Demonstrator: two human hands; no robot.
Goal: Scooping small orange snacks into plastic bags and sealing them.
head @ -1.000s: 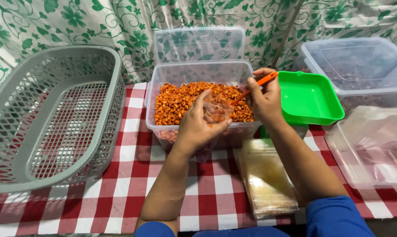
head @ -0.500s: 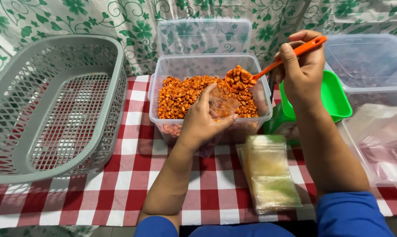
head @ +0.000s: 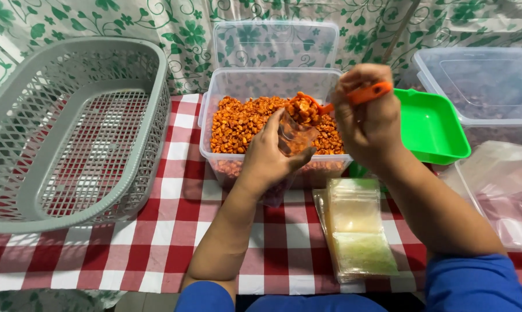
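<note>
- The right hand (head: 368, 124) has its grip closed around the handle of an orange scoop (head: 345, 98), whose bowl is heaped with orange snack pieces; the handle's long axis runs from the hand leftward and a little downward to the bowl.
- The left hand (head: 269, 159) has its grip wrapped around a small clear bag (head: 293, 138), holding it upright with its mouth open at the top (the lower part is hidden behind the fingers).
- The scoop's bowl sits just above and touching the bag's mouth, so the bag lies left of and below the right hand; both hang over the front of the clear tub (head: 272, 81) full of the same orange snack pieces (head: 241, 121).
- Near the right forearm, a stack of flat clear bags (head: 356, 228) lies on the checked tabletop (head: 174, 248).
- Further out: a green tray (head: 434, 127) to the right, a grey basket (head: 70, 133) to the left, and a lidded clear box (head: 474, 81) behind the tray.
</note>
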